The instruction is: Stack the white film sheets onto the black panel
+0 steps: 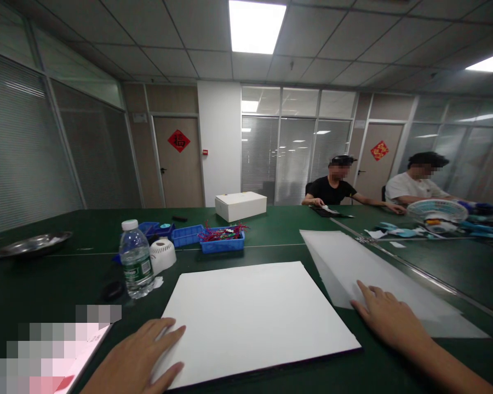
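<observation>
A large white board (250,317) lies flat on the green table (86,235) right in front of me. My left hand (142,358) rests on the board's near left corner, fingers stretched flat and holding nothing. My right hand (388,317) lies flat, fingers extended, on a long translucent white sheet (353,262) that runs away to the right of the board. Nothing is gripped by either hand.
A water bottle (137,266) and a small white round device (163,254) stand left of the board. Behind are blue trays (222,239) with small colourful parts, a white box (241,206) and a metal dish (30,244). Two people sit at the far right near a small fan (437,210).
</observation>
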Demonstrator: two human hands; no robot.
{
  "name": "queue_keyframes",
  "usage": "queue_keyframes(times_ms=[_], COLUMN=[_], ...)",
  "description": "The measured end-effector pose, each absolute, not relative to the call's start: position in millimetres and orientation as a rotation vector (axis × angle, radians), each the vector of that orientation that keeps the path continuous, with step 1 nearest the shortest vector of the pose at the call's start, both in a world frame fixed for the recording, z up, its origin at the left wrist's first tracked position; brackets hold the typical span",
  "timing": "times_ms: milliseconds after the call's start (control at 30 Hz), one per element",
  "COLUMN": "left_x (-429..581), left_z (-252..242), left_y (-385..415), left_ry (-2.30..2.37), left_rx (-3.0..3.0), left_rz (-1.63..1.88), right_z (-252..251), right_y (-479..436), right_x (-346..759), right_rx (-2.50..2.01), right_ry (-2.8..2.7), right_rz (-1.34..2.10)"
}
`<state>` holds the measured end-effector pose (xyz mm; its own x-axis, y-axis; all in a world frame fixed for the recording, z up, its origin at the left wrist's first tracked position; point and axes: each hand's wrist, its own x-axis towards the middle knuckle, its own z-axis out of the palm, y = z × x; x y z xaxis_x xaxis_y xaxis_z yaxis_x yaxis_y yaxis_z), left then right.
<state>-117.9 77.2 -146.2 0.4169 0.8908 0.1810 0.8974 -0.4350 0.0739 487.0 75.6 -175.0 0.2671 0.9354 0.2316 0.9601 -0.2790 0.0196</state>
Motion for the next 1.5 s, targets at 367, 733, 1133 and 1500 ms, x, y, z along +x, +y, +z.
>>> queue_keyframes(times_ms=[367,733,1133,1500], left_x=[-116.0,-119.5,-125.4,-130.4], left_z=[-140.4,-140.0,-153.3,-152.3], left_y=[76.5,80.5,88.6,86.8], left_ry=[-1.706,-1.766,-1.941,-1.660], left_rx=[-2.626,-2.605,-2.465,-2.552], left_rz=[-0.231,-0.473,-0.631,-0.428], right_z=[-142.2,-148.2,-144.3,-144.0], right_y=[58.7,49.1,44.0,37.6], right_x=[468.5,423.1,421.1,404.3], right_rx=[-2.209,-1.283,-1.113,-1.127], right_ry=[-1.857,-2.428,-2.577,-2.584], right_rz=[-0.301,-0.343,-0.084,0.076])
